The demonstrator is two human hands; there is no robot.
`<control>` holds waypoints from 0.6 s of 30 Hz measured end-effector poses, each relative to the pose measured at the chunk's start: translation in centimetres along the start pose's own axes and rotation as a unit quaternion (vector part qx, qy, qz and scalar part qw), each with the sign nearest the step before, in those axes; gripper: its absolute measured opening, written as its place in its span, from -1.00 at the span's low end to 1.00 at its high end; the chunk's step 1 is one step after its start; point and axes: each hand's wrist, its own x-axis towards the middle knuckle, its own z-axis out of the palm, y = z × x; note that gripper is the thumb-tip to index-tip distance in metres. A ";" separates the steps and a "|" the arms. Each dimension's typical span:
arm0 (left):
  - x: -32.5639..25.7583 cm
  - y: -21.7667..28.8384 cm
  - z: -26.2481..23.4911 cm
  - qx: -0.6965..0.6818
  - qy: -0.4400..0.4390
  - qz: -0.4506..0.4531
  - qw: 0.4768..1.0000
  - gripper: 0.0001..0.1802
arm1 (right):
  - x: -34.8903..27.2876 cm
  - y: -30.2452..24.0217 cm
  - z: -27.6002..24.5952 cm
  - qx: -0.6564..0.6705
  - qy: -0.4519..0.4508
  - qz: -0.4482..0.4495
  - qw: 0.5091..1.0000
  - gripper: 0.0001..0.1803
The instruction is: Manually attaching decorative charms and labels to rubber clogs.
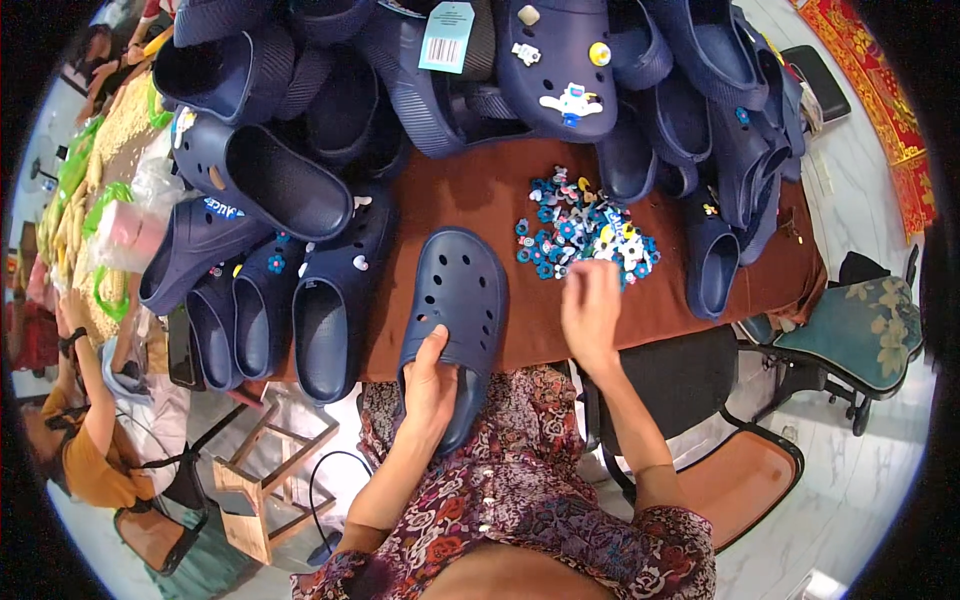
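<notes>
A navy foam clog (462, 285) with bare round holes lies toe-away at the near table edge. My left hand (430, 385) is closed on it, thumb on top and the fingers tucked inside the opening. At the near side of a pile of small shoe charms (575, 232), my right hand (593, 305) reaches down, its fingers smeared by motion; whether it grips a charm cannot be made out. The charms are blue flowers plus white, yellow and pink shapes. One clog (565, 70) at the back carries several charms on its top.
Navy clogs crowd the left, back and right of the brown cloth-covered table (450, 185); a light-blue tag (446, 38) hangs among them. A dark chair (665, 395) and a wooden stool (265, 480) stand below. Another person (95, 430) sits at far left beside pale small pieces.
</notes>
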 end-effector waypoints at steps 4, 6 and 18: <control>0.1 -0.3 -0.5 0.019 -0.008 0.023 1.000 -0.46 | -0.1 4.2 -0.5 -0.070 0.030 0.078 0.994 -0.69; 0.1 -0.2 -0.2 0.020 -0.011 0.028 0.999 -0.45 | -0.1 5.3 -0.3 -0.075 0.028 0.089 0.993 -0.65; 0.3 -0.3 0.0 -0.013 -0.022 0.009 1.000 -0.48 | 0.5 6.7 -0.7 0.001 0.060 0.152 0.987 -0.80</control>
